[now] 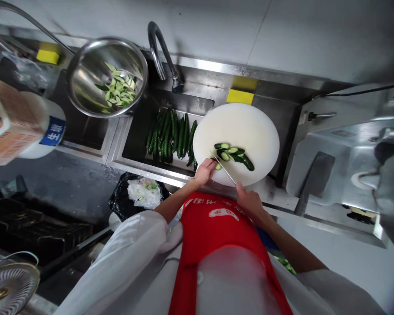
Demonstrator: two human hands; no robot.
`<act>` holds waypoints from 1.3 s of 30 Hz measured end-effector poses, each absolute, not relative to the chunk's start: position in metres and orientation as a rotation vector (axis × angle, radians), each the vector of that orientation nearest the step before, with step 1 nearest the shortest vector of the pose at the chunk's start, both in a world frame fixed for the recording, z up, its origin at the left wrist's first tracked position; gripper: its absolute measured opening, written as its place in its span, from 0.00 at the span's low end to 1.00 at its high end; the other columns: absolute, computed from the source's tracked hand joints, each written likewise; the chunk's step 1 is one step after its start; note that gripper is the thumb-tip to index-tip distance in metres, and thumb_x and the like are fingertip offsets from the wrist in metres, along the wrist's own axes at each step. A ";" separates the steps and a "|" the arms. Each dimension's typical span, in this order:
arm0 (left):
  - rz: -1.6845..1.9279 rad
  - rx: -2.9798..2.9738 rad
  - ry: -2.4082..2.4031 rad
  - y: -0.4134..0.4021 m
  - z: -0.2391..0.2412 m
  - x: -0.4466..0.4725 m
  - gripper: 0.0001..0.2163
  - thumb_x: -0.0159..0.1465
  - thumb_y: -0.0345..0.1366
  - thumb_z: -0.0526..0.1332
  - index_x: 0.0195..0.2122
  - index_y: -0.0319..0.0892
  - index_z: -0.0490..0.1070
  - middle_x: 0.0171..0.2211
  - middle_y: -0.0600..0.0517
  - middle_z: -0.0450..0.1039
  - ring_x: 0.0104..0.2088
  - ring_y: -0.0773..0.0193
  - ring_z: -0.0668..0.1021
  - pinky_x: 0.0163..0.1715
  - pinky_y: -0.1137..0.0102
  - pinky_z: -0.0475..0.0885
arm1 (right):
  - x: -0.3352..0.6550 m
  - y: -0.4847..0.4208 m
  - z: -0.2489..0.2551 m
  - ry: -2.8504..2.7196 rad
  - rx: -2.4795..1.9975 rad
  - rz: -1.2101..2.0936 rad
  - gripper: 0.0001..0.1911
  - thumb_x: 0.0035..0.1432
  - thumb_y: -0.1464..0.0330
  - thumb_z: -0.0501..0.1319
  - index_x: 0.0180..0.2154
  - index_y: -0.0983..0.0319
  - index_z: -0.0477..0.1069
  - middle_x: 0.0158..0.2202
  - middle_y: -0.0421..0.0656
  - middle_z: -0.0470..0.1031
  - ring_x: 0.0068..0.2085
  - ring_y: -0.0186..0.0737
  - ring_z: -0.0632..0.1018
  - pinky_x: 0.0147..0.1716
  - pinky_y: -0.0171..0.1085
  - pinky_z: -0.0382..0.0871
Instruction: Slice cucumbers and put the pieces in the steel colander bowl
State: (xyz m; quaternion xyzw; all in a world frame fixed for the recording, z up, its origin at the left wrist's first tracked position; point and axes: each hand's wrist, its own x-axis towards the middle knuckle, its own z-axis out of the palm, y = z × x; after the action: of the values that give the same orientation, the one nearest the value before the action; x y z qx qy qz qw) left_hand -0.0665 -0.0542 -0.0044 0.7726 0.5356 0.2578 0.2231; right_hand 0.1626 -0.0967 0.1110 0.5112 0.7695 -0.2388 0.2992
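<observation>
A round white cutting board [249, 124] rests over the sink's right side. On it lies a split cucumber [237, 155] with several slanted slices beside it. My right hand [248, 199] is closed round the handle of a knife [223, 168], whose blade points up-left toward the cucumber's near end. My left hand [205, 169] sits at the board's near-left edge with fingers curled on a small cucumber piece [217, 166] next to the blade.
Several whole cucumbers [170, 135] lie in the sink basin. A steel bowl [85, 83] with cut cucumber slices sits at the upper left, near the tap [162, 52]. A black bag with peelings [139, 194] hangs below the counter. A fan [9, 286] stands at lower left.
</observation>
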 end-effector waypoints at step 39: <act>0.928 1.959 1.463 -0.071 -0.039 -0.070 0.13 0.71 0.34 0.48 0.48 0.40 0.71 0.43 0.42 0.70 0.46 0.58 0.71 0.47 0.59 0.71 | 0.146 -0.087 0.117 1.996 1.312 -0.689 0.21 0.70 0.59 0.42 0.57 0.65 0.54 0.37 0.52 0.78 0.38 0.47 0.80 0.35 0.36 0.61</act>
State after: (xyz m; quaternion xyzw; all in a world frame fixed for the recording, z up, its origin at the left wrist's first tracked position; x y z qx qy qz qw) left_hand -0.0700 -0.0713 -0.0389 0.7234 0.5400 0.3427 0.2602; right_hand 0.1455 -0.0868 0.1167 0.4995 0.7601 -0.2625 0.3221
